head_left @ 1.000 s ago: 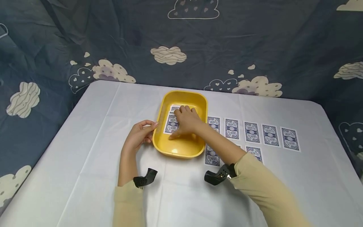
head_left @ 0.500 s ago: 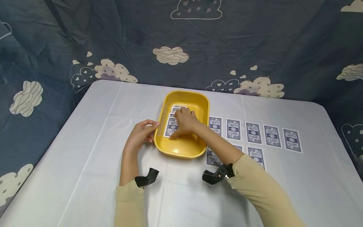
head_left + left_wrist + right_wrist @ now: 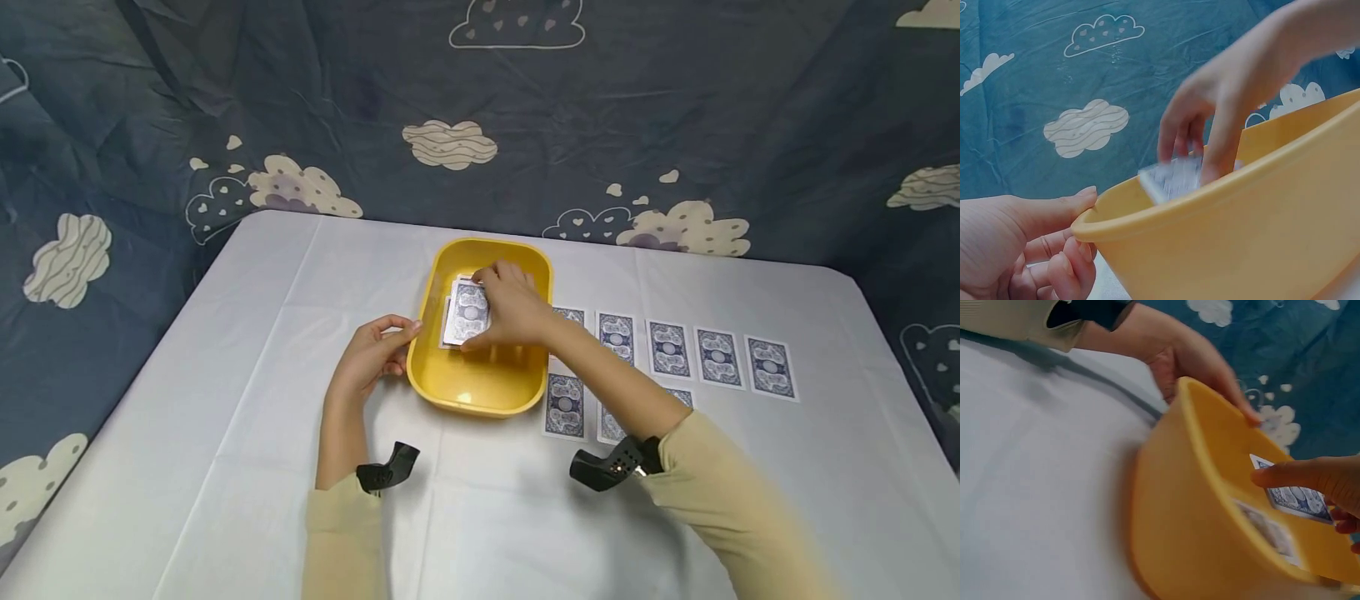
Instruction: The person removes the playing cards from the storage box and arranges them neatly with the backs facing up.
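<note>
The yellow tray (image 3: 465, 392) stands on the white cloth, with blue-backed cards inside. My left hand (image 3: 369, 358) pinches its left rim; in the left wrist view the thumb of that hand (image 3: 1029, 244) lies on the rim and the fingers curl below. Inside the tray, my right hand (image 3: 513, 308) holds a blue-backed card (image 3: 469, 312) between thumb and fingertips, above other cards. The right wrist view shows this card (image 3: 1297, 499) tilted, raised over another card (image 3: 1266, 528) on the tray's bottom. Whether one or more cards are held I cannot tell.
Right of the tray, blue-backed cards lie in two rows, among them one at the far right (image 3: 770, 367) and one in the near row (image 3: 564, 407). My right forearm crosses above some of them. A dark cloud-patterned cloth (image 3: 675, 108) hangs behind the table.
My right hand has moved slightly right and up in the head view, lifting the card off the others in the tray. My left hand has stayed at the rim.
</note>
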The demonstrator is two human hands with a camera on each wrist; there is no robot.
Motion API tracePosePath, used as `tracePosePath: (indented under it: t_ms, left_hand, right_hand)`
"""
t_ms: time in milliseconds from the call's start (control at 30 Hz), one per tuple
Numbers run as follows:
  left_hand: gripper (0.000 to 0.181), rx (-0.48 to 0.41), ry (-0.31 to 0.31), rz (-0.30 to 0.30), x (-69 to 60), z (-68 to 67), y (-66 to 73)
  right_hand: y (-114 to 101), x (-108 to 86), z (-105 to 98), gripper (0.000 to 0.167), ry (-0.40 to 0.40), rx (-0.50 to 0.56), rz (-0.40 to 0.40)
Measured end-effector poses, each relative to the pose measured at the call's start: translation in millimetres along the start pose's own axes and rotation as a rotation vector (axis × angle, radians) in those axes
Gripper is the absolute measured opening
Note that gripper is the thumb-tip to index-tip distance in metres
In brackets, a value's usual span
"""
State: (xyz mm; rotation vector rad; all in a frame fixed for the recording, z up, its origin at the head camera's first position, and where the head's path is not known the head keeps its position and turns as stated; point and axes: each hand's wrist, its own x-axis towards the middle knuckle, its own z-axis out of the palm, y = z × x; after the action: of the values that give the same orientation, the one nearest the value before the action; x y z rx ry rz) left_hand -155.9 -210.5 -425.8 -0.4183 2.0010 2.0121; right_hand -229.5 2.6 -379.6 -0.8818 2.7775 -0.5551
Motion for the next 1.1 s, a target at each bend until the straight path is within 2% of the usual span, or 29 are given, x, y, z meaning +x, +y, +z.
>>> tracePosePath:
  t_ms: [233,400,567,833,967,1100]
  left_hand:
    - [0.03,-0.007,0.001,0.006,-0.1,4.1,1.7]
    - [0.031,-0.003,0.013,0.0,-1.1,2.6,0.8]
    - [0.033,0.006,0.019,-0.01,-2.7,1.2,0.5]
    - [0.033,0.006,0.015,-0.014,-3.0,0.7,0.1]
    - [0.034,0.009,0.008,-0.016,-2.2,1.4,-0.3]
    - [0.037,0.02,0.01,-0.02,-1.8,0.6,-0.9]
  right_hand:
    - [24.9,-32.8,-48.1,0.095,0.083,0.024,0.006]
    - [53.2,-65.9,-71.5,0.096,0.086,0.025,0.1]
    - [85.8,-103.4,-80.9,0.099,0.094,-0.008,0.209]
    - [138.3,-161.3,-99.7,0.096,0.089,-0.039,0.279]
    - [160.0,-192.0,-102.4,0.096,0.091,-0.096,0.248]
    - [179.8,-220.4,-89.8,0.095,0.076,-0.149,0.184]
